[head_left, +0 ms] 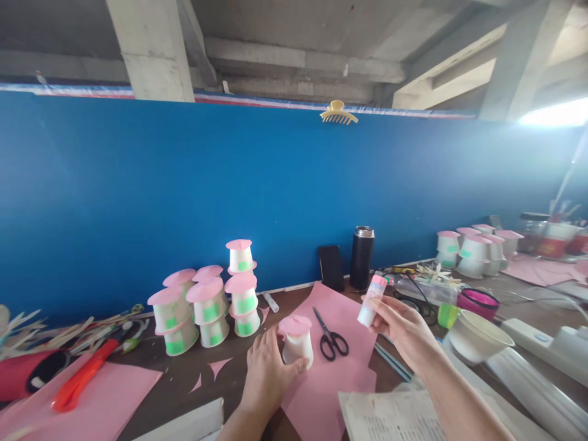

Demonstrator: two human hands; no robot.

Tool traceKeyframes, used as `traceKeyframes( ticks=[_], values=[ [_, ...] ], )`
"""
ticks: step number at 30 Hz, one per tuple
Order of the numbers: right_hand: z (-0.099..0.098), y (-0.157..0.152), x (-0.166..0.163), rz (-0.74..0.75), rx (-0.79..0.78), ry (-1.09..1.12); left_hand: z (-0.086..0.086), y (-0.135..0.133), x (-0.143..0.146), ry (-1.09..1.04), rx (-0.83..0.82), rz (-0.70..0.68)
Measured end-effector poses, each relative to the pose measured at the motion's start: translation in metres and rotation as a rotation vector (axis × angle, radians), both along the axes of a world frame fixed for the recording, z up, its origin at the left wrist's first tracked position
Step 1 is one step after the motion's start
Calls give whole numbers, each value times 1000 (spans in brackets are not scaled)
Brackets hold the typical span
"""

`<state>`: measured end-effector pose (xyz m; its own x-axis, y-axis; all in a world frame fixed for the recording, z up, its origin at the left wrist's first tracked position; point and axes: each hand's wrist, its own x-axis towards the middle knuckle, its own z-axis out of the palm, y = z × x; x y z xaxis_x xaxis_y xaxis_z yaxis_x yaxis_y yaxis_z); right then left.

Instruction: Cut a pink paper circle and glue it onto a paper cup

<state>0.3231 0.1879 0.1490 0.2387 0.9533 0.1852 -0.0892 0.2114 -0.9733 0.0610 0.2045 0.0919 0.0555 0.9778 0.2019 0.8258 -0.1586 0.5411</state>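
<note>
My left hand (269, 372) is closed around an upside-down paper cup (296, 354) with a pink paper disc (295, 325) on its top. In my right hand (399, 324) is a glue stick (371, 302), white with a pink end, tilted and raised over the table. Between the hands, black-handled scissors (331, 335) lie on pink paper sheets (356, 365). Left of the cup stand stacked white cups (212, 313) with pink discs and green patches. Small pink paper scraps (219, 367) lie near my left hand.
A black bottle (362, 258) and a phone (331, 267) stand against the blue partition (275, 184). An orange-red cutter (85, 375) lies on pink paper at left. A cream bowl (479, 335) sits right of my right arm. More capped cups (475, 251) stand far right.
</note>
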Motion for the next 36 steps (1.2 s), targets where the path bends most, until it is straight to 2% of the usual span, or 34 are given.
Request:
traceKeyframes(
  ticks=[4,10,21,25,28,31,36],
  values=[
    [-3,-1,-5,100,44,64,-4,2,0,-56,40,-9],
    [-8,-3,-13,184,85,28,-6,2,-1,-106,81,-66],
    [-8,-5,-19,268,85,154,0,-1,0,-52,-3,-94],
    [-11,-3,-24,270,99,165,-2,0,1,-95,-27,-103],
    [-16,-1,-34,195,86,72,-6,2,2,-167,-55,-88],
    [-18,-1,-48,118,59,-139,-9,4,2,-235,-77,-77],
    [-11,-2,-78,88,93,-307,-6,4,4,-289,-68,-77]
  ],
)
